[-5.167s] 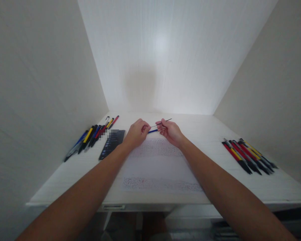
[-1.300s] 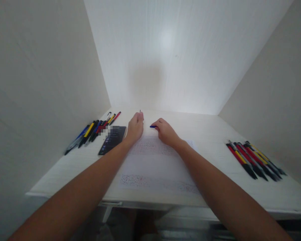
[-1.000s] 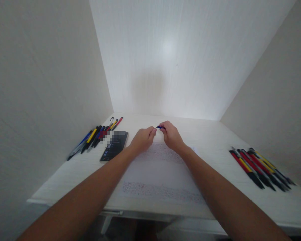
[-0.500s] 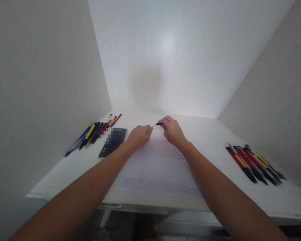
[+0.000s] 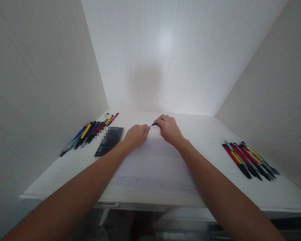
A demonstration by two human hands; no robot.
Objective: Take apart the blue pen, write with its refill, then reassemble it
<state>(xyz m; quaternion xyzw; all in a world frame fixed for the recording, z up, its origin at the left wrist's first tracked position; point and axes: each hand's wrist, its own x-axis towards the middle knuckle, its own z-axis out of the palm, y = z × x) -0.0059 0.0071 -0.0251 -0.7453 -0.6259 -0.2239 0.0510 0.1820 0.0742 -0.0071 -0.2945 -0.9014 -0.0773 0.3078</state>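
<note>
My right hand [image 5: 168,128] pinches a small blue pen part [image 5: 154,124] that points left from its fingers. My left hand [image 5: 136,134] is closed just left of it, fingertips almost at the thin tip that sticks out of the blue part; what the left fingers hold is hidden. Both hands hover over the far end of a white sheet of paper [image 5: 155,164] with rows of scribbles, which lies on the white desk [image 5: 205,134].
A row of several pens [image 5: 90,131] lies at the left by the wall, with a dark phone [image 5: 109,142] beside it. Another row of red, yellow and black pens [image 5: 248,159] lies at the right. Walls close the desk on three sides.
Earlier my hands held a thin refill and a blue part apart; they parted, then came together again. Now the blue part sits in my right hand with my left fingertips at its tip.
</note>
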